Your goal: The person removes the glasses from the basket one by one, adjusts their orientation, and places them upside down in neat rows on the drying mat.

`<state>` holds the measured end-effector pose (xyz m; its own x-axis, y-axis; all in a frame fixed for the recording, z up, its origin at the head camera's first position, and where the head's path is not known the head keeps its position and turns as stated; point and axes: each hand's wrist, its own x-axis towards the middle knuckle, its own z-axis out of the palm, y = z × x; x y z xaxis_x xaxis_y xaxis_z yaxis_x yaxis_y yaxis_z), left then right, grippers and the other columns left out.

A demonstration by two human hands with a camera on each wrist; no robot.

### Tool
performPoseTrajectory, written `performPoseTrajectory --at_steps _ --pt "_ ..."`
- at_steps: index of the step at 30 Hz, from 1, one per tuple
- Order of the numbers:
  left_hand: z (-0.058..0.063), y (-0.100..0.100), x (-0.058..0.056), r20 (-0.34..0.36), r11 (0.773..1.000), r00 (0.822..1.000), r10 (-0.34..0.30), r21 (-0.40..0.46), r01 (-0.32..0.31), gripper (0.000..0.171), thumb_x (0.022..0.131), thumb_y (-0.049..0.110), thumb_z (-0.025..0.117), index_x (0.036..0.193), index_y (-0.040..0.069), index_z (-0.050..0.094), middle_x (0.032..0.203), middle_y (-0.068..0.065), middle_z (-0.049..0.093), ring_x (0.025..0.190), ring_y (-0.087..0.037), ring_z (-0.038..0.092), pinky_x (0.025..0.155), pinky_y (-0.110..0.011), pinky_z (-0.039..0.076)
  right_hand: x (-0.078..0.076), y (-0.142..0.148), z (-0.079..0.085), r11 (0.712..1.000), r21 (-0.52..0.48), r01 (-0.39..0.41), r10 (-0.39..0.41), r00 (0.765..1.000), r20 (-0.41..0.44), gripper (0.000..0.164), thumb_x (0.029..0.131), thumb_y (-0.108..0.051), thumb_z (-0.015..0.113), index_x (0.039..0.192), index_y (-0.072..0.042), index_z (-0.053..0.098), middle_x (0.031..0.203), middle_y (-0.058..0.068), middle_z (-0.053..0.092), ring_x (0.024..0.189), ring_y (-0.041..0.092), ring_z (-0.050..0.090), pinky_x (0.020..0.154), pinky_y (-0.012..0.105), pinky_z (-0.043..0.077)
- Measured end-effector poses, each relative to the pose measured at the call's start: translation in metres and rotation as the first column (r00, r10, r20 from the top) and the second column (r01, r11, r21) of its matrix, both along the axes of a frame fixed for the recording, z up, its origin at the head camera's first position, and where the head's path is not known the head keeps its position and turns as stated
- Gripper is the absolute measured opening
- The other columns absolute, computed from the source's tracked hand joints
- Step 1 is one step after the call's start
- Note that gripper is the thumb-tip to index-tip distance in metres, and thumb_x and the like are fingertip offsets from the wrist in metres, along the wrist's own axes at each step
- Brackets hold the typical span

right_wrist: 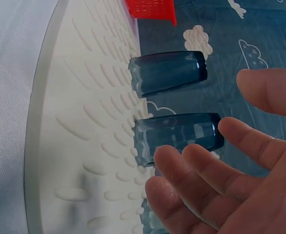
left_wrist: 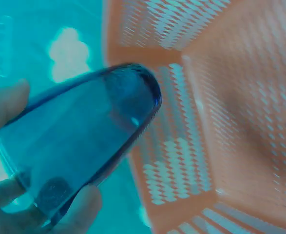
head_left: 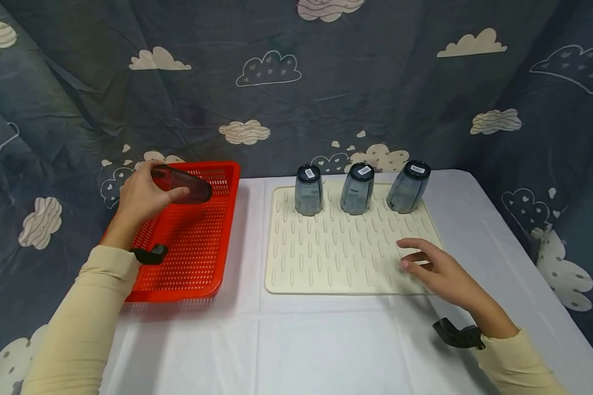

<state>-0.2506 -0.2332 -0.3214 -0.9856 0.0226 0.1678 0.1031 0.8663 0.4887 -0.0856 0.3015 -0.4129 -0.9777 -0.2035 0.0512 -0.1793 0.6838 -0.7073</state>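
Observation:
In the head view my left hand (head_left: 145,192) grips a dark tinted drinking glass (head_left: 192,187), tilted on its side above the red basket (head_left: 221,241). The left wrist view shows fingers and thumb around one end of this glass (left_wrist: 79,131), its other end pointing towards the basket's wall. My right hand (head_left: 437,271) hovers over the front right of the cream drying mat (head_left: 326,247), fingers loosely bent and holding nothing. Along the mat's back edge stand three upside-down glasses: a left one (head_left: 308,192), a middle one (head_left: 358,191) and a right one (head_left: 409,189).
A white cloth covers the table (head_left: 326,345). The basket stands at the left, the mat right of it with a strip of cloth between. Behind everything hangs a dark curtain (head_left: 326,109) with cloud prints.

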Motion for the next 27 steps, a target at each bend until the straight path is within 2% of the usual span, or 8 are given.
performPoseTrajectory --at_steps 7,11,14,16,17,19,24,27 --pt "0.036 0.016 0.026 -0.127 0.997 0.991 -0.05 0.06 0.058 0.077 0.082 0.038 0.078 0.146 0.012 0.043 0.138 -0.02 0.055 0.119 -0.043 0.054 0.097 -0.064 0.04 0.002 -0.001 0.001 0.999 0.051 -0.012 0.014 0.999 -0.049 0.044 0.098 -0.015 0.062 0.14 -0.006 0.049 0.137 0.02 0.056 0.11 0.036 0.065 0.084 0.027 0.055" --pt "0.05 0.031 0.039 -0.166 0.986 0.984 -0.062 0.141 0.086 0.075 0.081 0.036 0.08 0.145 0.017 0.044 0.138 -0.015 0.057 0.116 -0.039 0.059 0.092 -0.059 0.048 0.002 -0.003 0.003 0.998 0.053 -0.032 0.036 0.996 -0.085 0.043 0.098 -0.015 0.062 0.138 -0.007 0.051 0.132 0.017 0.06 0.107 0.028 0.067 0.083 0.026 0.055" --pt "0.054 0.04 0.047 -0.175 0.968 0.981 -0.082 0.22 0.12 0.073 0.082 0.032 0.08 0.144 0.018 0.044 0.138 -0.013 0.056 0.115 -0.034 0.06 0.09 -0.042 0.053 0.001 -0.005 0.006 0.998 0.046 -0.031 0.036 0.994 -0.102 0.041 0.098 -0.016 0.062 0.137 -0.008 0.052 0.131 0.015 0.061 0.106 0.024 0.067 0.083 0.023 0.055" --pt "0.054 0.044 0.05 -0.159 0.941 0.981 -0.106 0.303 0.151 0.071 0.084 0.029 0.078 0.145 0.02 0.043 0.141 -0.01 0.054 0.116 -0.027 0.058 0.087 -0.027 0.052 0.002 -0.006 0.008 0.999 0.047 -0.027 0.032 0.994 -0.104 0.041 0.098 -0.016 0.062 0.137 -0.008 0.052 0.131 0.014 0.061 0.106 0.025 0.067 0.083 0.023 0.055" --pt "0.053 0.045 0.051 -0.149 0.92 0.981 -0.121 0.355 0.167 0.069 0.085 0.028 0.077 0.145 0.021 0.044 0.142 -0.008 0.052 0.116 -0.023 0.056 0.086 -0.021 0.051 0.003 -0.007 0.009 0.998 0.05 -0.025 0.03 0.994 -0.102 0.041 0.098 -0.016 0.062 0.137 -0.007 0.053 0.131 0.014 0.061 0.106 0.026 0.067 0.084 0.025 0.055" --pt "0.052 0.047 0.054 -0.125 0.843 0.979 -0.163 0.498 0.204 0.065 0.087 0.022 0.074 0.144 0.021 0.044 0.141 -0.004 0.05 0.113 -0.018 0.053 0.083 -0.013 0.048 0.004 -0.007 0.01 0.998 0.06 -0.027 0.032 0.995 -0.091 0.041 0.098 -0.016 0.062 0.137 -0.007 0.052 0.132 0.015 0.061 0.107 0.031 0.067 0.086 0.028 0.056" --pt "0.047 0.05 0.058 -0.15 0.566 0.958 -0.245 0.78 0.267 0.053 0.089 0.006 0.07 0.136 0.019 0.049 0.128 0.002 0.051 0.102 -0.014 0.055 0.078 -0.014 0.053 0.006 -0.008 0.013 0.996 0.079 -0.039 0.045 0.996 -0.079 0.043 0.098 -0.02 0.062 0.138 -0.009 0.052 0.133 0.014 0.06 0.107 0.033 0.067 0.087 0.033 0.057" --pt "0.044 0.052 0.06 -0.187 0.491 0.949 -0.252 0.821 0.292 0.048 0.089 0.002 0.067 0.132 0.017 0.052 0.122 0.001 0.055 0.099 -0.013 0.059 0.077 -0.015 0.055 0.006 -0.006 0.015 0.996 0.084 -0.031 0.039 0.994 -0.099 0.043 0.098 -0.02 0.063 0.138 -0.011 0.052 0.132 0.013 0.061 0.106 0.029 0.067 0.086 0.031 0.056"
